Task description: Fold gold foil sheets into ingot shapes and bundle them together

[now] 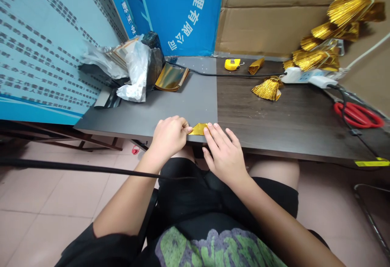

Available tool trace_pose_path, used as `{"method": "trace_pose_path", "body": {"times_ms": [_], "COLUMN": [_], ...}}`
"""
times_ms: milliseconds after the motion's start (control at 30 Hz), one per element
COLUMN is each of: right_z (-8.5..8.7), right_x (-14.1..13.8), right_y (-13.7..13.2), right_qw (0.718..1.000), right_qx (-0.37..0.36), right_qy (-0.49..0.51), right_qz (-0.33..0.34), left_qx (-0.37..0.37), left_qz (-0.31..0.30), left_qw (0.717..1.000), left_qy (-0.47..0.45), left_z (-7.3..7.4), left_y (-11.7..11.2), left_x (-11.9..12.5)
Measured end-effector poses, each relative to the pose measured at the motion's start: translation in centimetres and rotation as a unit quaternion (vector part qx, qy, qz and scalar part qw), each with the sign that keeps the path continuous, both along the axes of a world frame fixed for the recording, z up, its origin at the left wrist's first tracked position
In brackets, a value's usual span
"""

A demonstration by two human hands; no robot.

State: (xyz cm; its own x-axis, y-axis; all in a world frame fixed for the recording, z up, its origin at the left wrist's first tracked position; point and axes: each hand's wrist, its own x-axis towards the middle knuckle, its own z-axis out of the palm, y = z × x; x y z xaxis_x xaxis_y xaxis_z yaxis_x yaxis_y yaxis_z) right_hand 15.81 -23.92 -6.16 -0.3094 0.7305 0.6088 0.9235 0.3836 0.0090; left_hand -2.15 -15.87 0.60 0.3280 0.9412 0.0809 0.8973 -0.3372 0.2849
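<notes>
A small folded piece of gold foil paper lies at the table's front edge between my hands. My left hand pinches its left corner between thumb and fingers. Stretched out flat, the fingers of my right hand rest on the paper's right end. Behind them, a stack of gold foil sheets lies beside a crumpled plastic bag. A pleated gold foil fan and a small folded gold piece sit farther right on the table.
A yellow tape measure stands near the back, with a black cable running to a white power strip. Several gold fans are bunched at the right against cardboard. Red-handled scissors lie at the right.
</notes>
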Motion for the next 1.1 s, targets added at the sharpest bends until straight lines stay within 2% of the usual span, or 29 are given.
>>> {"method": "trace_pose_path", "body": {"times_ms": [100, 200, 267, 300, 400, 467, 600, 867, 1100], "right_z": [0.0, 0.1, 0.0, 0.0, 0.0, -0.1, -0.1, -0.6, -1.3], "right_x": [-0.1, -0.1, -0.1, -0.1, 0.1, 0.2, 0.6, 0.8, 1.0], "right_y": [0.0, 0.1, 0.1, 0.1, 0.1, 0.0, -0.3, -1.0, -1.1], "right_qw": [1.000, 1.000, 1.000, 1.000, 1.000, 1.000, 1.000, 0.999, 0.998], "right_qx": [0.000, 0.005, 0.011, 0.013, 0.015, 0.011, 0.003, 0.026, 0.022], "right_qy": [0.004, 0.009, 0.013, 0.013, 0.011, 0.010, 0.020, 0.033, 0.046], "right_qz": [-0.003, -0.001, 0.001, 0.002, 0.007, 0.012, 0.020, -0.021, -0.023], "left_qx": [0.090, 0.239, 0.312, 0.321, 0.308, 0.305, 0.310, 0.270, 0.238], "left_qz": [-0.036, -0.142, -0.216, -0.224, -0.220, -0.207, -0.189, -0.166, -0.100], "left_qw": [0.991, 0.942, 0.910, 0.908, 0.924, 0.929, 0.929, 0.940, 0.947], "left_qy": [-0.094, -0.189, -0.170, -0.148, -0.059, -0.040, -0.075, -0.128, -0.190], "left_z": [-0.9, -2.0, -2.8, -3.3, -4.5, -5.1, -5.9, -6.2, -7.3], "left_y": [-0.4, -1.5, -2.2, -2.5, -2.9, -3.0, -3.1, -3.3, -3.5], "left_x": [-0.8, -1.3, -1.5, -1.6, -1.7, -1.8, -1.8, -1.8, -1.5]}}
